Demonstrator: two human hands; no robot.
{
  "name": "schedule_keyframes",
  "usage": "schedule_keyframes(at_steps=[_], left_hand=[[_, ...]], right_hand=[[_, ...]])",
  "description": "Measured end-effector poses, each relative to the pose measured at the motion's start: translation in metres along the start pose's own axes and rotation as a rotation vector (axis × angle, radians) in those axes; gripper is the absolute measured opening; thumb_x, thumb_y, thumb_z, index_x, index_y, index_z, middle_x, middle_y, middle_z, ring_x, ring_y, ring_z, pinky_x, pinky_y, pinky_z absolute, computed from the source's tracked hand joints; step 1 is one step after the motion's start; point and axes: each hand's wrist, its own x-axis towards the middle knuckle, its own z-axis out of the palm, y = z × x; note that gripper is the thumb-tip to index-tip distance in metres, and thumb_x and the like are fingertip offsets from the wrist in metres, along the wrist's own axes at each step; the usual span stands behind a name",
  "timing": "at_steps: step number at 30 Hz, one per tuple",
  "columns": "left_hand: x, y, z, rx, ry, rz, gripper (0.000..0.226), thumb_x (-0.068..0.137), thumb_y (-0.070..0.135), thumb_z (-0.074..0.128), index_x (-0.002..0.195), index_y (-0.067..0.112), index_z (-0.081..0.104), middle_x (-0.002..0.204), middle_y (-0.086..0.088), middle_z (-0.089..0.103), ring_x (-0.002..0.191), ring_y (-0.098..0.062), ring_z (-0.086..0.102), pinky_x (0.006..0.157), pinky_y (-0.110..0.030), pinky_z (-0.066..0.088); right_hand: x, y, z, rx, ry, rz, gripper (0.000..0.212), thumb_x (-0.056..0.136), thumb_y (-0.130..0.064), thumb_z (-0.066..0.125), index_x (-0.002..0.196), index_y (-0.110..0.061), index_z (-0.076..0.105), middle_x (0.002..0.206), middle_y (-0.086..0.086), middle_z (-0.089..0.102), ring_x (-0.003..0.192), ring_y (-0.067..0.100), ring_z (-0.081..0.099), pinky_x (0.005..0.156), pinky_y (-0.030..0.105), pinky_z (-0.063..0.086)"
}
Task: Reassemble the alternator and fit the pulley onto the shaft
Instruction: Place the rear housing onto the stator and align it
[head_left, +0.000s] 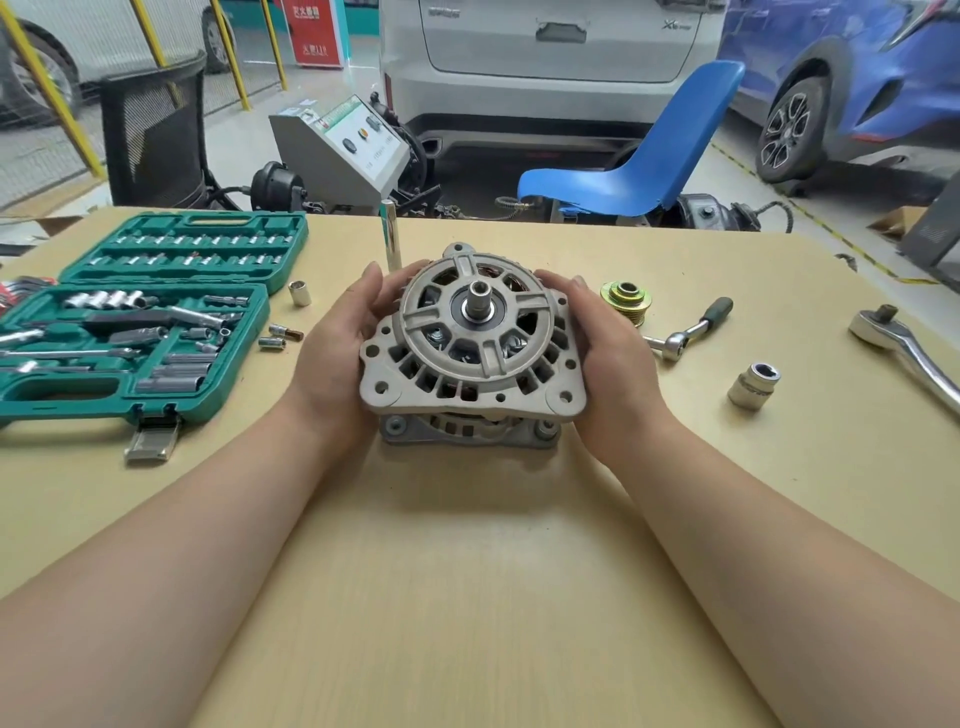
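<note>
- Step in hand, by my read: seating the front housing (470, 332) onto the rear half (470, 428) of the alternator; front cover sits slightly tilted/offset over the lower part, a seam shows along the near edge.
- Alternator stands mid-desk (467, 571), shaft (478, 300) pointing up, bare, no pulley on it.
- Left hand (337, 343) cups the left flank of the housing, fingers curled round the far-left rim, thumb side toward the camera; holding the housing.
- Right hand (608, 348) mirrors it on the right flank, fingers wrapped behind the rim, palm pressed to the side; holding too.
- Both forearms come in low from the near edge, wrists roughly level, converging on the part.
- Pulley (626, 301) lies on the desk just right of the right hand, apart from the alternator, not yet fitted.
- Next move likely calls for: line up the ear holes of both halves, press the cover down square, fit through-bolts; only then pulley onto shaft. Bolts not seen for sure.
- Small ratchet (685, 332) lies beyond the pulley, large socket (753, 385) nearer right, big ratchet (904, 348) at far right edge.
- Green socket case (140, 317) open at left; loose sockets (283, 335) beside it.
- Tall chrome tube (389, 234) stands upright behind the alternator.
</note>
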Motion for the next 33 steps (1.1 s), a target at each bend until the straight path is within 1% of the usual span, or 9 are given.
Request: schedule_keyframes(at_steps=[4, 8, 11, 14, 16, 22, 26, 30, 33], left_hand=[[-0.005, 0.001, 0.002, 0.043, -0.075, -0.043, 0.052, 0.104, 0.047, 0.054, 0.139, 0.012, 0.068, 0.140, -0.020, 0.068, 0.129, -0.038, 0.067, 0.098, -0.047, 0.060], [-0.007, 0.013, 0.004, 0.202, -0.053, -0.174, 0.041, 0.093, 0.046, 0.069, 0.119, 0.016, 0.081, 0.124, -0.017, 0.077, 0.110, -0.035, 0.077, 0.085, -0.042, 0.063], [-0.008, 0.025, 0.005, 0.246, -0.068, -0.274, 0.037, 0.083, 0.041, 0.078, 0.111, 0.017, 0.084, 0.119, -0.016, 0.079, 0.102, -0.032, 0.080, 0.077, -0.039, 0.065], [-0.009, 0.029, 0.005, 0.262, -0.072, -0.335, 0.041, 0.072, 0.042, 0.086, 0.105, 0.017, 0.086, 0.118, -0.015, 0.080, 0.099, -0.031, 0.080, 0.073, -0.038, 0.066], [-0.009, 0.028, 0.006, 0.267, -0.049, -0.348, 0.034, 0.077, 0.039, 0.085, 0.102, 0.016, 0.087, 0.116, -0.015, 0.080, 0.096, -0.031, 0.081, 0.072, -0.038, 0.065], [-0.010, 0.021, 0.009, 0.214, -0.023, -0.288, 0.025, 0.084, 0.030, 0.075, 0.097, 0.012, 0.086, 0.107, -0.017, 0.081, 0.090, -0.034, 0.080, 0.072, -0.043, 0.065], [-0.010, 0.022, 0.003, 0.266, -0.081, -0.183, 0.025, 0.084, 0.030, 0.076, 0.101, 0.014, 0.086, 0.106, -0.016, 0.081, 0.091, -0.031, 0.080, 0.073, -0.039, 0.065], [-0.008, 0.028, -0.005, 0.392, -0.157, -0.047, 0.044, 0.087, 0.032, 0.075, 0.123, 0.006, 0.076, 0.117, -0.022, 0.077, 0.103, -0.038, 0.076, 0.085, -0.043, 0.064], [-0.004, 0.029, -0.012, 0.433, -0.178, 0.076, 0.060, 0.078, 0.027, 0.079, 0.132, 0.003, 0.067, 0.118, -0.023, 0.074, 0.103, -0.039, 0.074, 0.085, -0.045, 0.063]], right_hand=[[-0.007, 0.006, 0.005, 0.081, -0.018, 0.086, 0.040, 0.108, -0.044, 0.054, 0.134, -0.017, 0.071, 0.126, 0.012, 0.076, 0.119, 0.034, 0.072, 0.109, 0.057, 0.053], [-0.007, -0.001, 0.004, 0.016, -0.074, 0.146, 0.037, 0.106, -0.043, 0.056, 0.108, -0.018, 0.082, 0.113, 0.015, 0.080, 0.102, 0.033, 0.079, 0.090, 0.045, 0.064], [-0.007, -0.009, 0.002, -0.037, -0.130, 0.199, 0.038, 0.105, -0.048, 0.058, 0.097, -0.024, 0.086, 0.113, 0.012, 0.080, 0.100, 0.030, 0.079, 0.083, 0.040, 0.065], [-0.008, -0.012, 0.001, -0.075, -0.214, 0.240, 0.031, 0.102, -0.049, 0.063, 0.097, -0.029, 0.086, 0.117, 0.011, 0.080, 0.106, 0.030, 0.078, 0.092, 0.042, 0.064], [-0.007, -0.013, 0.000, -0.076, -0.215, 0.246, 0.028, 0.101, -0.044, 0.067, 0.098, -0.023, 0.086, 0.119, 0.014, 0.079, 0.108, 0.033, 0.077, 0.102, 0.048, 0.060], [-0.006, -0.012, -0.004, -0.062, -0.217, 0.217, 0.032, 0.102, -0.041, 0.067, 0.111, -0.014, 0.082, 0.121, 0.018, 0.078, 0.111, 0.038, 0.076, 0.106, 0.055, 0.056], [-0.005, -0.013, -0.007, -0.123, -0.234, 0.137, 0.051, 0.098, -0.044, 0.071, 0.127, -0.002, 0.070, 0.121, 0.021, 0.076, 0.113, 0.043, 0.074, 0.105, 0.063, 0.055], [-0.002, -0.020, -0.014, -0.152, -0.287, -0.033, 0.048, 0.094, -0.033, 0.077, 0.132, -0.004, 0.069, 0.126, 0.025, 0.072, 0.118, 0.047, 0.070, 0.104, 0.067, 0.053], [0.003, -0.025, -0.022, -0.186, -0.339, -0.120, 0.070, 0.082, -0.026, 0.090, 0.144, -0.007, 0.062, 0.136, 0.022, 0.068, 0.122, 0.045, 0.068, 0.105, 0.064, 0.054]])
